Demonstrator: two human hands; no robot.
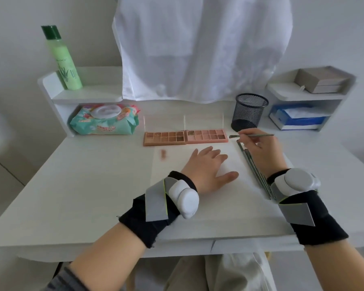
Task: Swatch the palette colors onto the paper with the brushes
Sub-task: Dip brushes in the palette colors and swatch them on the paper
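Two pink eyeshadow palettes (185, 138) lie side by side at the far edge of a white paper sheet (177, 164). One brownish swatch (162, 154) marks the paper's upper left. My left hand (208, 169) lies flat on the paper, fingers spread. My right hand (259, 148) pinches a thin green-handled brush (251, 135), held level, its tip just right of the right palette. Several more brushes (254, 169) lie along the paper's right edge, partly hidden under my right wrist.
A black mesh pen cup (249, 111) stands behind the brush tip. A wet-wipes pack (105, 120) sits under the left shelf, a green bottle (61, 57) on top of it. A blue tissue box (296, 118) and a grey box (322, 80) fill the right shelf. White cloth (198, 49) hangs behind.
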